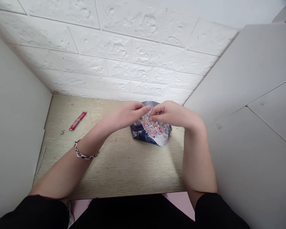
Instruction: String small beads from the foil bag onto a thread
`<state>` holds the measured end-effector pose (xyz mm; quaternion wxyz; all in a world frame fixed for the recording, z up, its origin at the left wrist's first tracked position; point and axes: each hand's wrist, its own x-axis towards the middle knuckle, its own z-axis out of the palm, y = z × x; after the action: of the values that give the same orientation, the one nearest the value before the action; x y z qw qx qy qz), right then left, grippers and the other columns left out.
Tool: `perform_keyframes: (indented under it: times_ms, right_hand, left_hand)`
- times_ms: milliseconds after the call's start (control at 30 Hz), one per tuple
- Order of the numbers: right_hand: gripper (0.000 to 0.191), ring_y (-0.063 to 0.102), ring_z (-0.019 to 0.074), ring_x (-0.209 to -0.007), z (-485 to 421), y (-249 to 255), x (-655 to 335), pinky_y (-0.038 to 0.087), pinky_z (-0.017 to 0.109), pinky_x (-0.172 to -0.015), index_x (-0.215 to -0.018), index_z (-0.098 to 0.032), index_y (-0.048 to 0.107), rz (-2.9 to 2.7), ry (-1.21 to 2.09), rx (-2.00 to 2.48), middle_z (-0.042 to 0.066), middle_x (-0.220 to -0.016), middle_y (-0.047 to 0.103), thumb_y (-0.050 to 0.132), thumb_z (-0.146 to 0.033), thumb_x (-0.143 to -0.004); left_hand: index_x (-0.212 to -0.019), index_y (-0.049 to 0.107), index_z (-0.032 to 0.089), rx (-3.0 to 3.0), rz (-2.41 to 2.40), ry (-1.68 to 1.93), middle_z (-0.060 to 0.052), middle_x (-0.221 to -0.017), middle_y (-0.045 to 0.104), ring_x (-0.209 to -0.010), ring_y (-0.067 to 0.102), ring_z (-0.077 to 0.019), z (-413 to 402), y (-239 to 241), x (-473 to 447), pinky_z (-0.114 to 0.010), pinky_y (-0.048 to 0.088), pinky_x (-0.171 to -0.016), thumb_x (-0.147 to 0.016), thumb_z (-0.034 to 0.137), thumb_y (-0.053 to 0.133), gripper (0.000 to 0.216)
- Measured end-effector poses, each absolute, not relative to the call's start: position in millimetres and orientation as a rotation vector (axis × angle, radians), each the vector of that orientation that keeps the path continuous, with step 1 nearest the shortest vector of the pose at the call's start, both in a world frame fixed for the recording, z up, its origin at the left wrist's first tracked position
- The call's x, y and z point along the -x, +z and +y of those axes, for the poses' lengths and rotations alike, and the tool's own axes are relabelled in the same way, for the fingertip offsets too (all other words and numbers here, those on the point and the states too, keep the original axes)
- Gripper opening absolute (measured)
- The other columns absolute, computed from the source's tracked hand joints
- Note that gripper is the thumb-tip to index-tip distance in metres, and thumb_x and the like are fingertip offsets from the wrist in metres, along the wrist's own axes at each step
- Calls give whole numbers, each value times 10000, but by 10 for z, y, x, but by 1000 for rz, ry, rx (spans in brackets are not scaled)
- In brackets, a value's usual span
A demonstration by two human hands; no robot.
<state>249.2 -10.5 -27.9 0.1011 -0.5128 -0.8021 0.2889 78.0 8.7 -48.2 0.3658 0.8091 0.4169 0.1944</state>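
Many small pink, red, white and clear beads fill an open dark blue patterned container that looks like a bag or folded box. Above its left side is my left hand, thumb and fingers pinched together. My right hand hovers over the beads from the right, with its fingertips also pinched. The two sets of fingertips almost meet. Whatever lies between them, perhaps something thin or tiny, is too small to make out. A silver chain bracelet circles my left wrist.
On the left of the wooden table lies a red tube-like item. Small metallic pieces are near it. A white brick-pattern wall stands behind, with a white panel at the right and another panel at the left.
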Motion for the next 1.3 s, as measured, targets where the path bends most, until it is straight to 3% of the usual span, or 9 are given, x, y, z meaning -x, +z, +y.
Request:
perform_keyframes:
  times_ms: [100,200,300,500,867,1000,1133,1200,1300]
  right_hand:
    - [205,390,66,-506,-110,-305,-2407,281,222,-490,-650,-153,618,-2399,827,1526,-23,-556,500,509,-325,-677]
    - [170,414,69,-522,-120,-317,-2369,299,216,-496,-637,-145,619,-2388,864,1484,-9,-584,541,501,-266,-655]
    - [177,404,69,-533,-114,-334,-2399,302,216,-505,-628,-141,614,-2371,851,1461,-5,-591,537,478,-251,-655]
    - [142,315,52,-476,-56,-405,-2472,235,214,-452,-556,-155,502,-2330,747,1608,-41,-513,381,474,-267,-640]
    - [165,438,90,-559,-61,-545,-2555,306,234,-520,-615,-172,566,-2238,594,1740,-10,-607,541,491,-306,-675]
    - [147,502,161,-752,-69,-858,-2669,366,306,-696,-693,-177,629,-2096,366,2005,57,-780,576,494,-236,-686]
    - [193,387,284,-1089,-99,-1229,-2717,174,528,-950,-711,-202,660,-1908,94,2266,105,-1152,475,472,-159,-702]
    - [217,324,305,-1153,-110,-1354,-2712,48,591,-964,-674,-209,663,-1903,100,2284,89,-1242,419,457,-154,-715]
    - [205,259,316,-1203,-113,-1445,-2703,-47,613,-956,-695,-215,669,-1933,127,2263,71,-1311,361,470,-169,-714]
  left_hand:
    - [-844,566,162,-1996,935,639,-36,-811,575,-709,495,-131,60,-569,-853,-250,360,-625,-806,502,288,441]
    - [-881,544,168,-1902,839,597,-29,-746,570,-658,498,-129,27,-672,-920,-257,381,-602,-805,531,266,464]
    - [-848,547,172,-1890,847,564,-21,-675,543,-615,479,-125,22,-722,-947,-247,363,-557,-797,540,280,458]
    - [-711,533,167,-2011,945,467,-12,-692,529,-629,447,-121,133,-742,-931,-252,326,-570,-785,516,303,424]
    - [-585,431,178,-1987,980,420,31,-552,369,-501,314,-85,278,-856,-904,-236,244,-478,-713,383,450,242]
    - [-545,434,178,-1898,877,406,42,-500,331,-459,275,-73,329,-919,-914,-236,204,-454,-692,393,502,270]
    - [-521,498,172,-1836,840,405,47,-450,325,-425,246,-65,327,-968,-930,-242,170,-436,-672,443,534,313]
    - [-528,544,166,-1817,872,471,42,-446,341,-430,246,-65,325,-1020,-949,-246,171,-442,-663,449,548,313]
    - [-560,581,160,-1762,895,557,40,-451,361,-433,245,-63,337,-1130,-991,-248,171,-448,-674,449,541,313]
